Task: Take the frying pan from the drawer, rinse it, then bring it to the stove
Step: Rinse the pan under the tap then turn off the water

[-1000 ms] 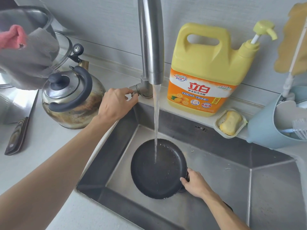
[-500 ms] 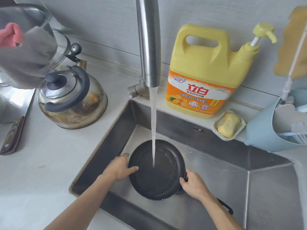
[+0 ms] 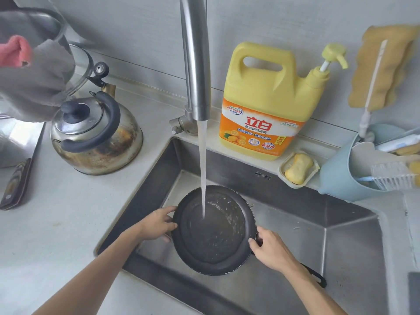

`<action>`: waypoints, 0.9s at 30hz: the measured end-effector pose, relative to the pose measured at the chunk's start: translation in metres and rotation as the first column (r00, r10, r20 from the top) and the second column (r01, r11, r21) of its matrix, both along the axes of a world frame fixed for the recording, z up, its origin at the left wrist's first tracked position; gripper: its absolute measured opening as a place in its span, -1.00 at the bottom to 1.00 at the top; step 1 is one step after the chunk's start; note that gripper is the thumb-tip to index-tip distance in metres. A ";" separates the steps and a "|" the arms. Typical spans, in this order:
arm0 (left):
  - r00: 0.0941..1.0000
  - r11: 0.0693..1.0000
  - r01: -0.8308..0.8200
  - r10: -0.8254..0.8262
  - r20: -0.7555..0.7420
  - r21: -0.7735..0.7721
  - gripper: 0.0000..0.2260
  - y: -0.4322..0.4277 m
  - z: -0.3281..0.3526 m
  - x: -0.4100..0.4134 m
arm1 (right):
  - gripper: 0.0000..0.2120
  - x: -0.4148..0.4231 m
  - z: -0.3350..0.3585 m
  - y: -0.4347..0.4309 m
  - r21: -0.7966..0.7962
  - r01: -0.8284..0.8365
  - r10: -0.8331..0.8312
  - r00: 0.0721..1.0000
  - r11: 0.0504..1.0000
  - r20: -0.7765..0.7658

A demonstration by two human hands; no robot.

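Black frying pan [image 3: 222, 242] (under running water [image 3: 203, 169]): left hand [image 3: 156, 223] and right hand [image 3: 270, 248] curl fingers round its rim.

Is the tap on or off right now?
On: a steady stream of water falls from the faucet into the frying pan, which the left hand and right hand hold in the sink.

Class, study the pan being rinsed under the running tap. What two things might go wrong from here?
1. The left hand and right hand grip the wet pan by its edge; it might slip when lifted.
2. The water strikes the pan's middle and may splash over the sink onto the counter.
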State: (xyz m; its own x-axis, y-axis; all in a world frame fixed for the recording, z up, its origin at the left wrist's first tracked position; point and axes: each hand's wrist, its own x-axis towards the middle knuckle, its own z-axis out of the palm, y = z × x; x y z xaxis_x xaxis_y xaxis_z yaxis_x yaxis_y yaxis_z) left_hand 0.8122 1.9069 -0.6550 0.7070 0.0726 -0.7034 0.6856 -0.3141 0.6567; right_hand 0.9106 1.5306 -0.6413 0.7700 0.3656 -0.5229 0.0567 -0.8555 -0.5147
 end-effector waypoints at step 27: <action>0.978 0.961 0.059 -0.110 0.177 0.271 -0.49 0.012 0.092 0.019 | -0.81 -0.024 0.000 0.019 0.233 0.176 -0.140 0.977 0.956 -0.164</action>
State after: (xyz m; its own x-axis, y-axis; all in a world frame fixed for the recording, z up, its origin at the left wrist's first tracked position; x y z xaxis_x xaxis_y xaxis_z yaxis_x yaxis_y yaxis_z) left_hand 0.8313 1.9191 -0.5630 0.8367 0.1713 -0.5202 0.5204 -0.5447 0.6576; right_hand 0.8865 1.5497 -0.6412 0.7516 0.3760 -0.5419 -0.1592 -0.6938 -0.7023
